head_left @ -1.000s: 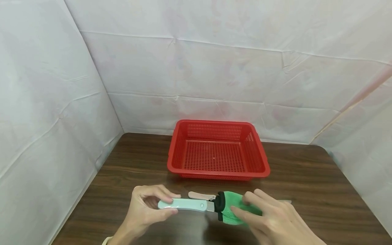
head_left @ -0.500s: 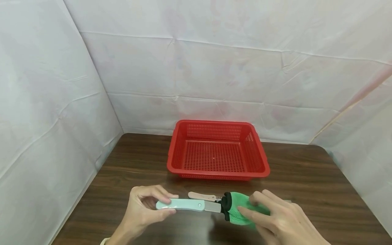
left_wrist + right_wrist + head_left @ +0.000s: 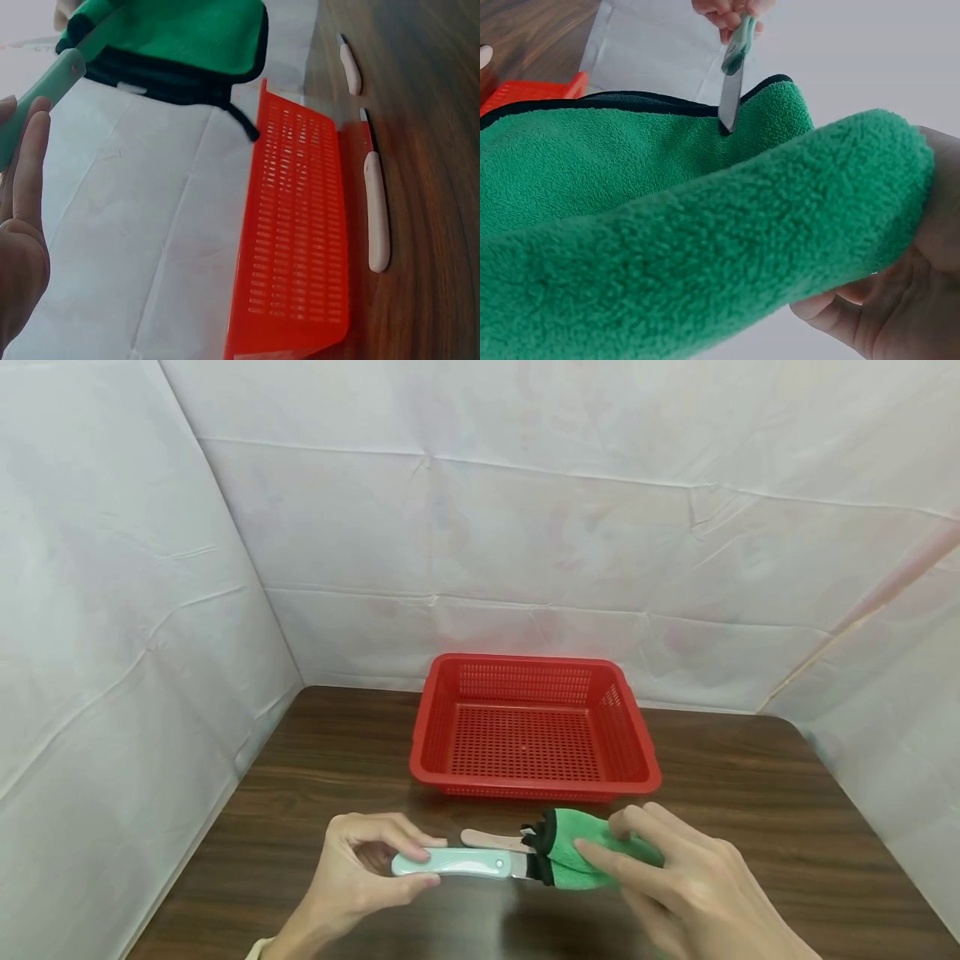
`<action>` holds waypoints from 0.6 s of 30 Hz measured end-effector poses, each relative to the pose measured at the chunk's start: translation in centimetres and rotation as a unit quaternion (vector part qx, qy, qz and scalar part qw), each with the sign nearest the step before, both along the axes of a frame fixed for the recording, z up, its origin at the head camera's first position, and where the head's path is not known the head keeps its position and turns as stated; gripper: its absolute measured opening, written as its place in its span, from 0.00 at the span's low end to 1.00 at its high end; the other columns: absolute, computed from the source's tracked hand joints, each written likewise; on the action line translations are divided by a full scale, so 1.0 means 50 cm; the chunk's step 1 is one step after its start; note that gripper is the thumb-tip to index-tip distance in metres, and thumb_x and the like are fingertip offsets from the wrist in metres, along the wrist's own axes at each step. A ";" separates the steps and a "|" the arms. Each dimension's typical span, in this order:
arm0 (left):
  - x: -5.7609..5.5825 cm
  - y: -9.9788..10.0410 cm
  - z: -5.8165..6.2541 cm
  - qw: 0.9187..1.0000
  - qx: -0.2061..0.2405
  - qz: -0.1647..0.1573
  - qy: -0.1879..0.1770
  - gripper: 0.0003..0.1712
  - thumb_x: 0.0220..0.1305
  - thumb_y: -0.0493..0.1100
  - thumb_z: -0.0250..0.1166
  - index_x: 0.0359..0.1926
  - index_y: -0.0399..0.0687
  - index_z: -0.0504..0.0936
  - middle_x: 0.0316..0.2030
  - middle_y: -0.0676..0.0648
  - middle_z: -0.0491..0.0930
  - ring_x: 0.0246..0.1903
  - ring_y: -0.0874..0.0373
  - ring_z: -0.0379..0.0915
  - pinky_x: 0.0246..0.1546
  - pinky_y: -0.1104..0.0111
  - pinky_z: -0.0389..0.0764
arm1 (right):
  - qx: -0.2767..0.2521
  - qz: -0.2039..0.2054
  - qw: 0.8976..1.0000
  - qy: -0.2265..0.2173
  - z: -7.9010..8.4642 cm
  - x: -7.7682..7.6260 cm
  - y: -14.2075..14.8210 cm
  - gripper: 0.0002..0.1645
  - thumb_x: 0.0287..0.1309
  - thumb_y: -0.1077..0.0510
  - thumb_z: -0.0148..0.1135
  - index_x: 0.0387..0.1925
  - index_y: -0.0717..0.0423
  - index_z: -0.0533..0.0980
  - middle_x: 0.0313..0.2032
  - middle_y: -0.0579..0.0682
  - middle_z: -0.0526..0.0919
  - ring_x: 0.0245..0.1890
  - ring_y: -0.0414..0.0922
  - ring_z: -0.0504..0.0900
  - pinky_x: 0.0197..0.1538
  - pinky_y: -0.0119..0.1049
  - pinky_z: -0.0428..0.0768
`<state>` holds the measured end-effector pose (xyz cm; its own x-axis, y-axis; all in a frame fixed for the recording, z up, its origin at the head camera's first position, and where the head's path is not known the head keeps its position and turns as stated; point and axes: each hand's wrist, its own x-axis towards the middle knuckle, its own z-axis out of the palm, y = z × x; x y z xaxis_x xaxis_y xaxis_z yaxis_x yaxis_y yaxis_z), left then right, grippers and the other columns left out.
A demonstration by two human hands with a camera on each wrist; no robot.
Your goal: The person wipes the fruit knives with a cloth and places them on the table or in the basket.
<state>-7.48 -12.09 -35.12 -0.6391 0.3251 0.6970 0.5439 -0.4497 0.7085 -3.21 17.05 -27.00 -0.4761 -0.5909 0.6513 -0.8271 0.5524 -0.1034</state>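
Note:
My left hand (image 3: 347, 883) pinches the mint-green handle of a knife (image 3: 457, 862) between thumb and fingers, the blade pointing right. In my right hand (image 3: 693, 885) is a green cloth (image 3: 581, 856) with black edging, folded around the blade. Only a short stretch of blade shows in the head view, next to the handle; the rest lies hidden in the cloth. From the right wrist, the blade (image 3: 731, 97) is seen running into the fold of the fuzzy cloth. Both hands are above the table's near part.
A red perforated plastic basket (image 3: 535, 787) stands on the dark wooden table (image 3: 337, 760) beyond the hands. Two pale pink-handled knives (image 3: 377, 214) lie beside it, one partly covered by the cloth in the head view. White sheeting (image 3: 525, 527) hangs behind the table.
The cloth slid right along the blade, baring more metal, then came back left toward the handle. My left hand shifted only slightly, keeping its grip on the knife.

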 end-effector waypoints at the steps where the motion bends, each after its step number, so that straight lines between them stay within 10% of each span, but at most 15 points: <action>1: 0.000 0.002 0.001 1.000 -0.002 0.001 0.000 0.21 0.28 0.12 0.63 0.28 0.31 0.80 0.29 0.35 0.80 0.30 0.46 0.78 0.22 0.65 0.79 | 0.002 0.000 1.000 -0.008 0.002 0.001 -0.003 0.22 0.63 0.49 0.38 0.44 0.47 0.78 0.35 0.43 0.71 0.31 0.33 0.66 0.24 0.12 0.63; 8: -0.001 0.018 0.004 1.000 -0.006 0.001 -0.003 0.19 0.30 0.13 0.63 0.28 0.31 0.79 0.29 0.35 0.80 0.29 0.45 0.78 0.21 0.64 0.79 | 0.043 0.009 0.995 -0.087 -0.004 0.004 -0.018 0.20 0.60 0.45 0.42 0.48 0.40 0.75 0.36 0.38 0.69 0.33 0.32 0.66 0.22 0.12 0.64; 18: -0.001 0.011 -0.005 1.000 0.009 0.016 -0.004 0.20 0.29 0.12 0.62 0.27 0.30 0.78 0.28 0.36 0.80 0.29 0.45 0.78 0.22 0.64 0.79 | 0.062 0.025 0.994 -0.083 -0.026 0.002 -0.006 0.17 0.60 0.48 0.44 0.45 0.42 0.77 0.34 0.38 0.68 0.30 0.32 0.63 0.18 0.10 0.52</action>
